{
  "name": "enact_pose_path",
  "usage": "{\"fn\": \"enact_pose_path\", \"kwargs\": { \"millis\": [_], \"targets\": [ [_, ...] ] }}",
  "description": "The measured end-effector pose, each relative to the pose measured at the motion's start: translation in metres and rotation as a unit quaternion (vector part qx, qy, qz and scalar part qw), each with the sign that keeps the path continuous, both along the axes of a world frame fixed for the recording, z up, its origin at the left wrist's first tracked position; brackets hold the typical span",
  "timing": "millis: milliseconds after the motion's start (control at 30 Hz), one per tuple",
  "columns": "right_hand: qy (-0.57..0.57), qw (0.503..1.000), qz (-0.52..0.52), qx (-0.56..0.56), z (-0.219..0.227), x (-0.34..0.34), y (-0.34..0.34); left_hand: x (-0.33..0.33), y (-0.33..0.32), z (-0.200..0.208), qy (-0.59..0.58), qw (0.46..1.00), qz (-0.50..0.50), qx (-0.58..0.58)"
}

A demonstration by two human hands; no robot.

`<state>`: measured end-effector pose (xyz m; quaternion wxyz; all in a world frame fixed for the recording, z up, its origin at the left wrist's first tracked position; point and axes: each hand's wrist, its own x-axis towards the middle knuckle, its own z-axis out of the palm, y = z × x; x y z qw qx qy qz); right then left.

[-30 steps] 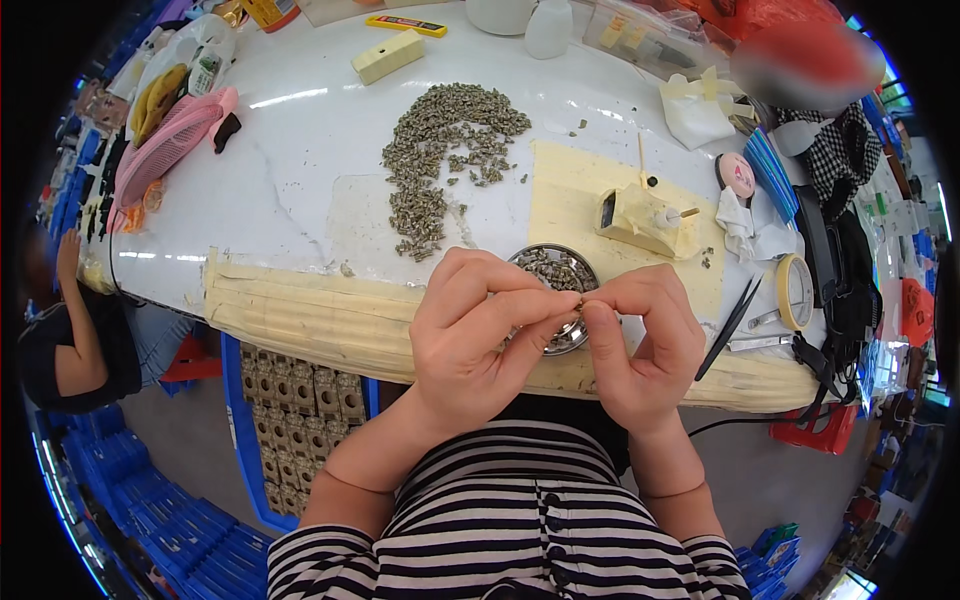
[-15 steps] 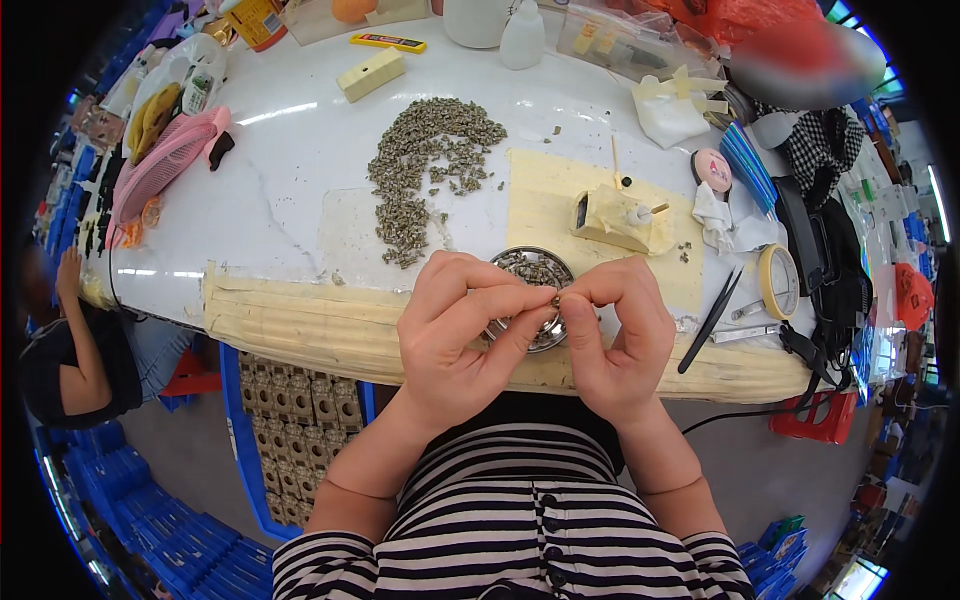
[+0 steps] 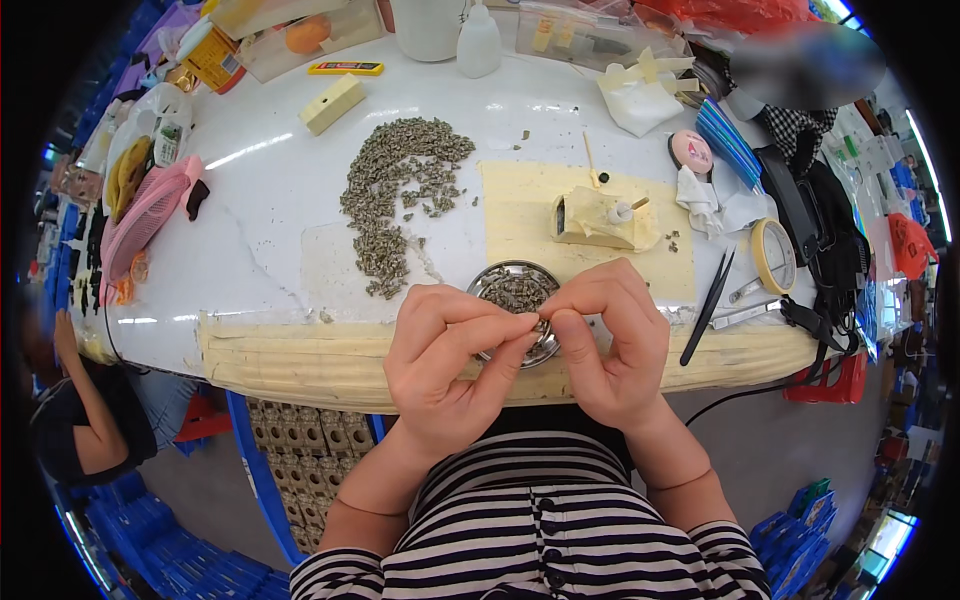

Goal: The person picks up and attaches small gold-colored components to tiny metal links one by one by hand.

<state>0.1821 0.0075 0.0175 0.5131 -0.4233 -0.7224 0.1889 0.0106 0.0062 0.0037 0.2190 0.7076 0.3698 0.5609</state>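
My left hand (image 3: 448,365) and my right hand (image 3: 612,345) meet fingertip to fingertip over the near edge of the table. Both are pinched closed around a tiny metal part, mostly hidden between thumbs and forefingers. Just beneath and behind them sits a round metal dish (image 3: 482,290) holding many small metal parts (image 3: 518,288). Beyond it to the left, a large heap of similar small metal parts (image 3: 395,170) is spread on the white tabletop. Right of the dish, a block wrapped in cream tape (image 3: 595,220) stands on a yellowish sheet (image 3: 510,200), a thin stick poking from it.
At right lie black tweezers (image 3: 708,305), a tape roll (image 3: 773,255) and a black bag (image 3: 840,220). A cream block (image 3: 332,104), white bottle (image 3: 479,45) and pink mesh item (image 3: 150,220) stand farther off. Below left is a blue crate (image 3: 262,470) of metal castings. Another person's arm (image 3: 88,390) shows far left.
The view has shifted, so the table's contents appear slightly lower and to the left. My hands stay pinched together over the dish, with only small finger movement.
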Motion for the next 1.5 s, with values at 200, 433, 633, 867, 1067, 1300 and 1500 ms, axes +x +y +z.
{"fn": "enact_pose_path", "kwargs": {
  "millis": [200, 433, 633, 867, 1067, 1300, 1500],
  "targets": [
    [-0.081, 0.964, -0.226, 0.119, 0.019, 0.035, 0.011, 0.0, -0.001, -0.002, 0.027, 0.999, 0.024, -0.004],
    [-0.2, 0.953, -0.213, 0.083, 0.03, 0.05, 0.038, 0.003, 0.0, -0.002, 0.008, 0.999, 0.028, -0.012],
    [-0.195, 0.946, -0.232, 0.114, 0.03, 0.048, 0.034, 0.0, 0.0, -0.002, 0.012, 1.0, 0.015, -0.017],
    [-0.003, 0.981, -0.152, 0.124, 0.018, 0.03, 0.007, 0.003, 0.0, -0.002, 0.022, 0.999, 0.035, -0.018],
    [0.014, 0.996, -0.058, 0.059, 0.005, 0.017, 0.006, 0.005, 0.002, 0.001, 0.058, 0.997, 0.045, -0.009],
    [-0.008, 0.997, -0.048, 0.063, 0.003, 0.017, 0.006, 0.005, 0.001, 0.002, 0.06, 0.997, 0.047, -0.019],
    [-0.013, 0.996, -0.048, 0.068, 0.003, 0.017, 0.007, 0.002, 0.003, 0.001, 0.073, 0.997, 0.029, -0.008]
  ]
}}
